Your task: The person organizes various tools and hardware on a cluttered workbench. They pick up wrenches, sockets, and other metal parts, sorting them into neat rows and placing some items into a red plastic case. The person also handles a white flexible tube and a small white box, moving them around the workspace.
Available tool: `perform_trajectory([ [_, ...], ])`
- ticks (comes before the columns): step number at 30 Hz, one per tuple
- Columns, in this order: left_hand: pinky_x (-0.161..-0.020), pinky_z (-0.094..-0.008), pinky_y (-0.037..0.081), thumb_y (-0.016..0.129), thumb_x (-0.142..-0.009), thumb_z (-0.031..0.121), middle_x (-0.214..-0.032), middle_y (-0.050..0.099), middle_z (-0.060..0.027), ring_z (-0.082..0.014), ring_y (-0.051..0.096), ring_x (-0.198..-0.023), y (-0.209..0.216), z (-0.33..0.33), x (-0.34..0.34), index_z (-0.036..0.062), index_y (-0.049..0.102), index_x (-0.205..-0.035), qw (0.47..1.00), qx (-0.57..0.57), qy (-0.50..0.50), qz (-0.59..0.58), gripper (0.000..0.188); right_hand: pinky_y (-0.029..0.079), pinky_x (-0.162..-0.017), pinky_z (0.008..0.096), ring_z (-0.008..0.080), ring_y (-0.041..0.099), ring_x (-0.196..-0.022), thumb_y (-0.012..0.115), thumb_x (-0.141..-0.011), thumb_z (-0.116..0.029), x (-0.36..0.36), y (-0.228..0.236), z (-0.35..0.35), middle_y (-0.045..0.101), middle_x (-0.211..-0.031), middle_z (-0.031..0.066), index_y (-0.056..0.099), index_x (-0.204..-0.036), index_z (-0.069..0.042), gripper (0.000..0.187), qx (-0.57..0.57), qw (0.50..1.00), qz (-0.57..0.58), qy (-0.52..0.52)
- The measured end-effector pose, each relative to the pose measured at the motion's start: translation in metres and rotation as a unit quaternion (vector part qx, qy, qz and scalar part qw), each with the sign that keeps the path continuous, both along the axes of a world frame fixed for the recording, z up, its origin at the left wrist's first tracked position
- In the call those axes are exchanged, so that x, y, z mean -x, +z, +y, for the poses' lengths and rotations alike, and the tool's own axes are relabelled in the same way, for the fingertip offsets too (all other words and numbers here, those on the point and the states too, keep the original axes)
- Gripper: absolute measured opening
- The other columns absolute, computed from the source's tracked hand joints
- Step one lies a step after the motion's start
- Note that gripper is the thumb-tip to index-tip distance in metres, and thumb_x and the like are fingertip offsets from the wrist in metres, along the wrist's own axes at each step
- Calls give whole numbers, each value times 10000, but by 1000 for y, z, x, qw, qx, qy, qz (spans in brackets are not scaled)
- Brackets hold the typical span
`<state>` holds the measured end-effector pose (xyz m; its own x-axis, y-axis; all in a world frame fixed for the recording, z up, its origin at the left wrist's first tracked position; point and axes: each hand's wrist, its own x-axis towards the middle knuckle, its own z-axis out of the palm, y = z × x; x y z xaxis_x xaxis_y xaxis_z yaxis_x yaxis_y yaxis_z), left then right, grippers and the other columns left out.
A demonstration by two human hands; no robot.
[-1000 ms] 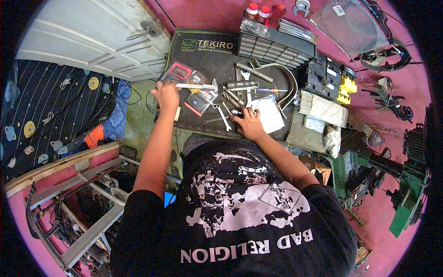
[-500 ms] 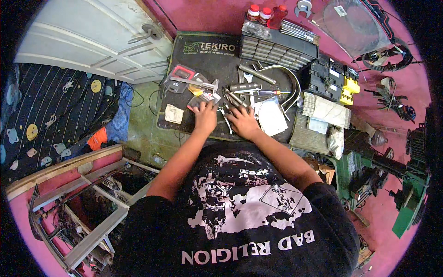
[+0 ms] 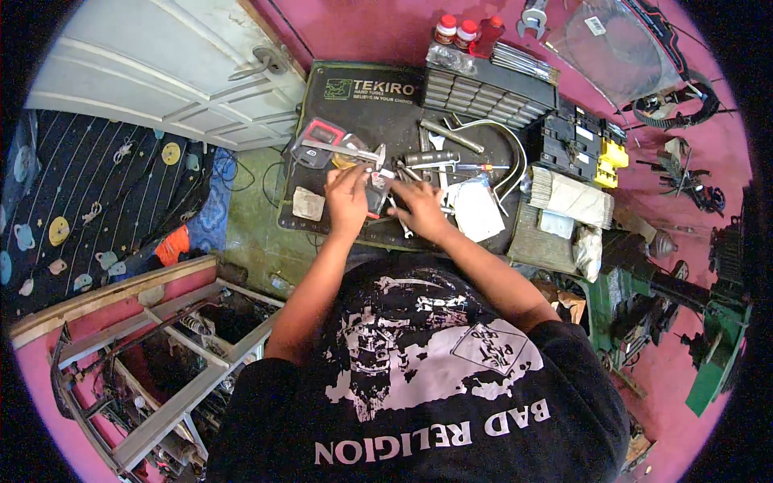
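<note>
While our right hand [image 3: 424, 211] spreads loosely by the dark package [image 3: 375, 200], we cannot tell whether our left hand [image 3: 347, 191] grips it; handling looks unfinished, tools [image 3: 431, 158] loose.

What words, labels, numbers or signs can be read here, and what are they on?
I can't copy wording, only place it.
Dark rectangular mat: pale heading, legible, smaller lines beneath.
Black short-sleeved shirt: large pale lettering, legible, upside down.
White label on clear plastic sheet: too small.
Red-and-white plastic bottles: labels too small.
</note>
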<state>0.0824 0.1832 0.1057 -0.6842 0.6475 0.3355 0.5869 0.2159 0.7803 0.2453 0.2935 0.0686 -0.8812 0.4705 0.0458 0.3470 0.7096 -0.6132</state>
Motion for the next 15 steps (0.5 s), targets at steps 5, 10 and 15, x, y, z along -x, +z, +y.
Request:
perform_trajectory([
  [5,-850,-314,493,659,-957,48,-990,712,-105,-190,633,-925,23,-19,-24,24,745,-1123,987,-39,25,-152,189,342,-901,498,266,583,-1093,689,-914,-437,-21,-18,-22,719,-1109,27,666,-1308,-283,423,53,998,41,16],
  [10,-860,-295,493,663,-990,126,-1017,731,-81,-140,634,-935,25,-24,-20,-24,726,-1119,968,-77,46,-235,207,351,-995,458,245,651,-993,675,-963,-322,-24,-26,-19,725,-999,73,760,-1026,-168,187,223,969,-51,97],
  [15,-831,-274,491,674,-998,194,-968,732,-37,-88,611,-881,35,-26,-13,-33,728,-1052,938,-17,6,-346,239,448,-868,344,160,625,-889,561,-1052,-329,-21,7,-15,713,-895,48,735,-993,-105,290,403,907,38,114],
])
